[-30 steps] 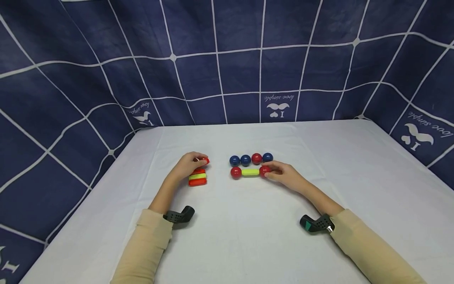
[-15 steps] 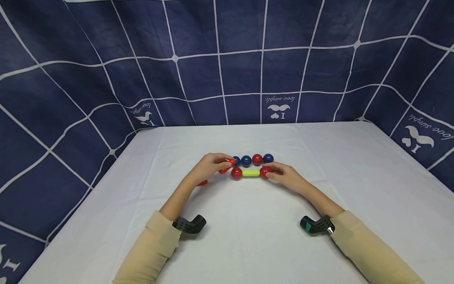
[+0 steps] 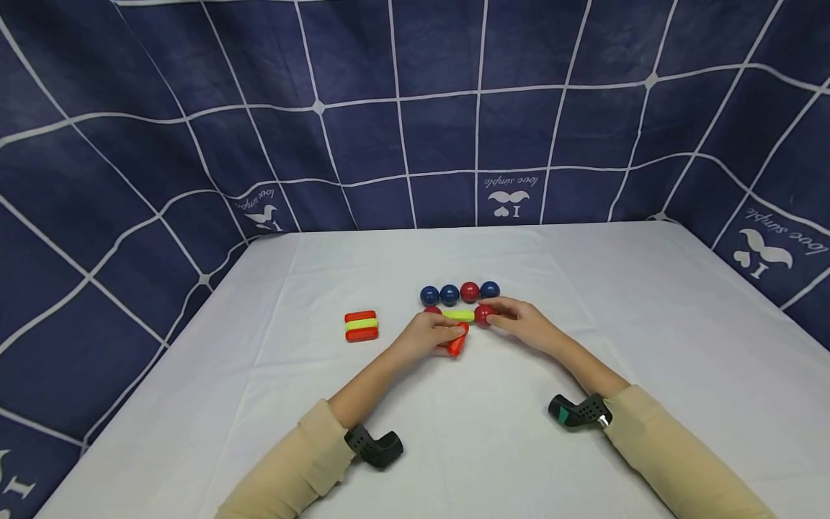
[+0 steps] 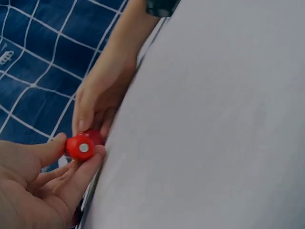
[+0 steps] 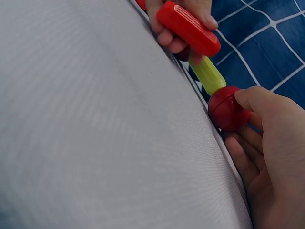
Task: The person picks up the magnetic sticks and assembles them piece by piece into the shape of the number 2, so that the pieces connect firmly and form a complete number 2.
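My left hand (image 3: 421,339) pinches a red magnetic rod (image 3: 457,342) between thumb and fingers, angled just in front of a yellow-green rod (image 3: 459,316). A round metal spot shows on the red rod's end (image 4: 84,147) in the left wrist view. The yellow-green rod joins two red balls; the left ball (image 3: 432,311) is partly covered by my left hand. Thumb and fingers of my right hand (image 3: 524,321) grip the right ball (image 5: 228,109). In the right wrist view, the held red rod (image 5: 188,28) crosses over the far part of the yellow-green rod.
Behind the joined pieces, a row of loose balls has blue ones (image 3: 449,294) and a red one (image 3: 470,291). To the left lie two red rods (image 3: 361,334) with a yellow-green rod (image 3: 361,325) between them. A dark blue checked curtain (image 3: 441,130) stands behind the white table (image 3: 493,432).
My left hand has carried the red rod from the rods on the left across to the joined pieces, passing in front of the left ball. My right hand has stayed on the right ball.
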{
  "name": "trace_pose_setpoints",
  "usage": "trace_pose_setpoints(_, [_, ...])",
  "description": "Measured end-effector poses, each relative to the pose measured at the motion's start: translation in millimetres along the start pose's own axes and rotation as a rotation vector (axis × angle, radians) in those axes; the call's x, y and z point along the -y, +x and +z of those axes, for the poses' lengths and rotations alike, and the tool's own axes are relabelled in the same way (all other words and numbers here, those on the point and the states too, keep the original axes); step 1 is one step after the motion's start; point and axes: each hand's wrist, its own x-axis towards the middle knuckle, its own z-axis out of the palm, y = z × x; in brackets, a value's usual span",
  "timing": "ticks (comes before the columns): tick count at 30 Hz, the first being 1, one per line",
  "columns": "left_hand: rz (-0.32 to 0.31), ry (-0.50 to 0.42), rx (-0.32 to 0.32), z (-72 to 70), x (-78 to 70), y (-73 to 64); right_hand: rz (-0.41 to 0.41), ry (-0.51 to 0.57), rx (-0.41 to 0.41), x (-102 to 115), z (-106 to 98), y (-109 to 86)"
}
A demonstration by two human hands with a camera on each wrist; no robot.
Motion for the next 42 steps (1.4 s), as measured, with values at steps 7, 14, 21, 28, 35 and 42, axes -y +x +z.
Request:
trace_pose_setpoints(7, [-0.026, -0.121, -0.079, 19.2, 0.8, 4.0, -0.009, -0.017, 0.01, -0.9, -1.0, 1.5])
trace_pose_setpoints(14, [-0.003, -0.098, -0.065, 34.7, -3.9, 6.0, 0.0, -0.004, 0.013, -2.0, -0.8, 0.8])
trace_pose_setpoints(21, [-0.073, -0.211, -0.047, 40.5, -8.1, 9.7, 0.008, 0.015, 0.018, -0.4, -0.8, -0.6])
trace_pose_setpoints(28, [-0.076, -0.191, -0.052, 37.6, -11.4, 12.0, 0.002, 0.01, 0.017, 0.3, -1.1, 1.9])
trace_pose_setpoints(35, [-0.035, -0.194, -0.086, 37.4, -8.3, 13.2, -0.009, -0.002, 0.017, 0.7, -1.7, 2.0])
trace_pose_setpoints(42, [0.004, -0.177, -0.117, 39.1, -4.3, 13.6, -0.017, 0.007, 0.033, -0.4, -1.4, 2.1])
